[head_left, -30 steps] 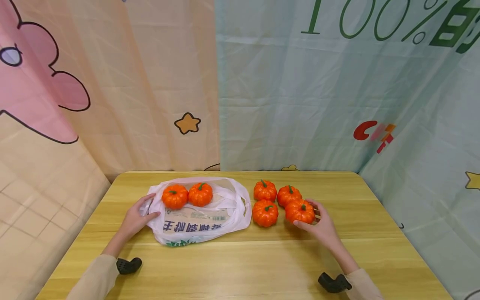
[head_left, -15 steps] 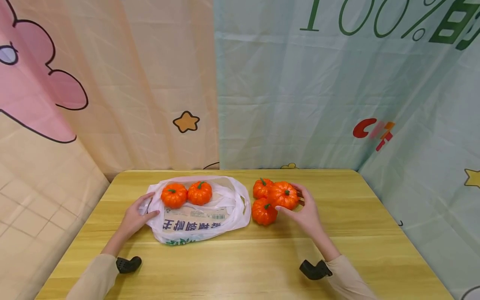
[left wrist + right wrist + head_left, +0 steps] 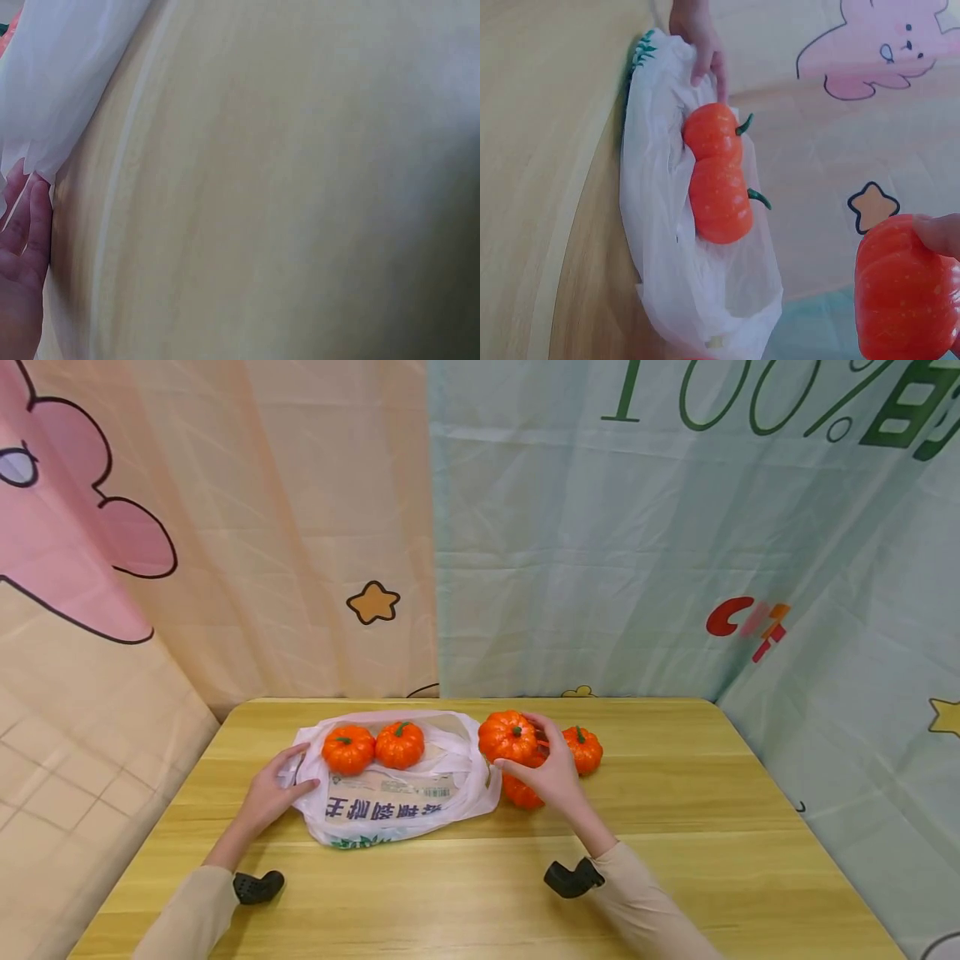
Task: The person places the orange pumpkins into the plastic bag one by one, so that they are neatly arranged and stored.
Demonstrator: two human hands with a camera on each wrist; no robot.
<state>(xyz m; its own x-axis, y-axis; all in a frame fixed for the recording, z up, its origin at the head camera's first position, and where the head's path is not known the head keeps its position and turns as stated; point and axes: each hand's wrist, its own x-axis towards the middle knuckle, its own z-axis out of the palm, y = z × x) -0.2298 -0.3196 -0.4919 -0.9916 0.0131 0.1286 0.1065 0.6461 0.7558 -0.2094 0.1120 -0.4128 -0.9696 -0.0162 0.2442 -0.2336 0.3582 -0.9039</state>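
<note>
A white plastic bag (image 3: 480, 802) with printed lettering lies on the table, its mouth spread open. Two small orange pumpkins with green stems, a left one (image 3: 348, 750) and a right one (image 3: 399, 745), sit side by side in its opening. My left hand (image 3: 264, 795) rests at the bag's left edge, thumb and fingers spread and touching the plastic; some fingertips are hidden by it in the left wrist view. My right hand (image 3: 553, 770) grips another pumpkin (image 3: 507, 737) between thumb and fingers, raised by the bag's right edge. The right wrist view shows this held pumpkin (image 3: 904, 300) close up.
To the right of the bag, a pumpkin (image 3: 521, 791) and one more behind it are partly covered by my right hand. Another pumpkin (image 3: 582, 749) stands farther right on the wooden table (image 3: 420, 902). Printed curtains (image 3: 570, 568) hang behind the table.
My right hand has carried its pumpkin leftward over the others to the bag's right edge, uncovering the pumpkin on the far right. The left hand and the bag have stayed put.
</note>
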